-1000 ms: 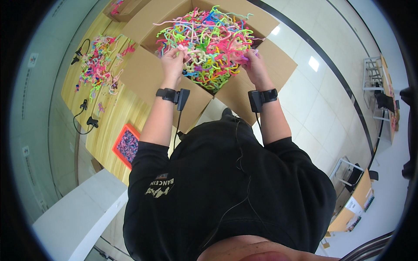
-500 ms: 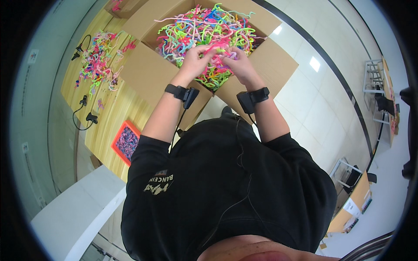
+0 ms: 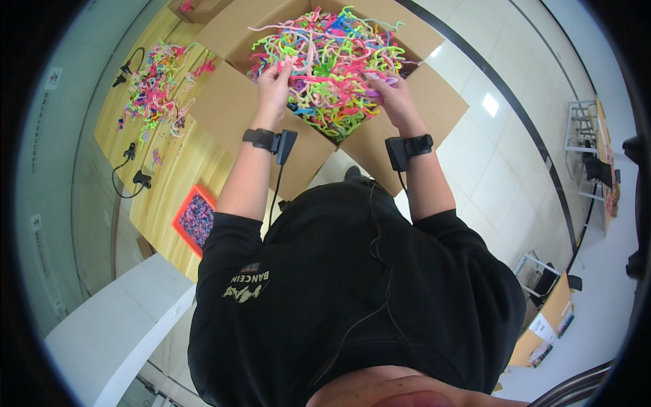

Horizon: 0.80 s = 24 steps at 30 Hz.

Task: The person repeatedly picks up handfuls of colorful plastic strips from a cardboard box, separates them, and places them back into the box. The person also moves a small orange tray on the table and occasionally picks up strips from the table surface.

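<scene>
A large open cardboard box (image 3: 230, 95) stands in front of me, heaped with tangled pipe cleaners (image 3: 339, 102) in pink, green, blue, yellow and other colours. Over its left part, my left hand (image 3: 274, 93) pinches a pink pipe cleaner (image 3: 287, 66) between thumb and fingers. At the right side of the heap my right hand (image 3: 399, 102) has its fingers closed on a purple pipe cleaner (image 3: 381, 78). The hands are apart, with the pile visible between them. Black bands with small devices circle both wrists.
On the wooden table (image 3: 169, 163) at the left lies a loose spread of pipe cleaners (image 3: 152, 88). Black cables with clips (image 3: 141, 179) are beside it. An orange-red tray (image 3: 182, 230) of small purple and blue bits sits nearer. Tiled floor (image 3: 481, 163) stretches right of the box.
My hands, close together over the pile's middle before, have moved apart. The left went left with the pink pipe cleaner, the right went right with the purple one.
</scene>
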Each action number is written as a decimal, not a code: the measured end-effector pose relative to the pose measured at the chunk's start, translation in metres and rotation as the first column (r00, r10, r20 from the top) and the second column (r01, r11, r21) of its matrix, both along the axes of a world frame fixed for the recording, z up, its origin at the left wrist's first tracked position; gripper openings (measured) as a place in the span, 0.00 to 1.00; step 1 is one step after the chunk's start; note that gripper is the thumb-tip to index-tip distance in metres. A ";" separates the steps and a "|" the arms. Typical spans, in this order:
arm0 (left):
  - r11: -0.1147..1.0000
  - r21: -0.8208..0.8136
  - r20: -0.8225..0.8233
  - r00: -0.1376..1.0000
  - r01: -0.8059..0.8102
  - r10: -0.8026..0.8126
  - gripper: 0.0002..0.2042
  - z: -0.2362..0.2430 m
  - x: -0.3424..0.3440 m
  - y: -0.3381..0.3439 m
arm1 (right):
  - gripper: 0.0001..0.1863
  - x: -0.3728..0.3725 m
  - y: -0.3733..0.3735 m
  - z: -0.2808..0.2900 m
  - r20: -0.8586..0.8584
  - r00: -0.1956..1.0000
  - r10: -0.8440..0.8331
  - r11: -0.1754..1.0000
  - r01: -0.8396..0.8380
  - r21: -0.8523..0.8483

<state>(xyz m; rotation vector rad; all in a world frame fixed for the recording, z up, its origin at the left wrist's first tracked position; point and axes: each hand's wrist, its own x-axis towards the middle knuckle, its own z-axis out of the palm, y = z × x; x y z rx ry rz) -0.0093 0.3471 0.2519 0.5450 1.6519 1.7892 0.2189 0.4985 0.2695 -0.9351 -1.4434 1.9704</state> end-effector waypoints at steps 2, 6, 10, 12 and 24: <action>0.999 0.037 0.074 0.997 -0.015 0.013 0.10 -0.008 -0.004 -0.001 | 0.09 0.002 0.003 0.002 -0.020 1.000 -0.008 1.000 0.008 -0.010; 0.988 0.115 0.225 0.971 -0.104 0.076 0.09 -0.022 -0.006 -0.002 | 0.08 0.007 0.008 0.007 -0.090 0.992 -0.092 0.992 0.084 -0.095; 0.995 -0.092 0.055 0.998 0.036 -0.031 0.11 -0.033 -0.006 -0.002 | 0.07 0.010 0.010 0.004 -0.085 0.990 -0.116 0.984 0.102 -0.145; 0.969 -0.202 -0.143 0.975 0.140 -0.170 0.14 -0.033 0.000 -0.002 | 0.07 0.008 0.010 0.001 -0.106 0.991 -0.085 0.985 0.067 -0.160; 0.880 -0.169 -0.383 0.794 0.443 -0.473 0.12 0.013 0.047 -0.004 | 0.19 -0.017 -0.018 0.004 -0.031 0.992 0.122 0.991 -0.124 -0.051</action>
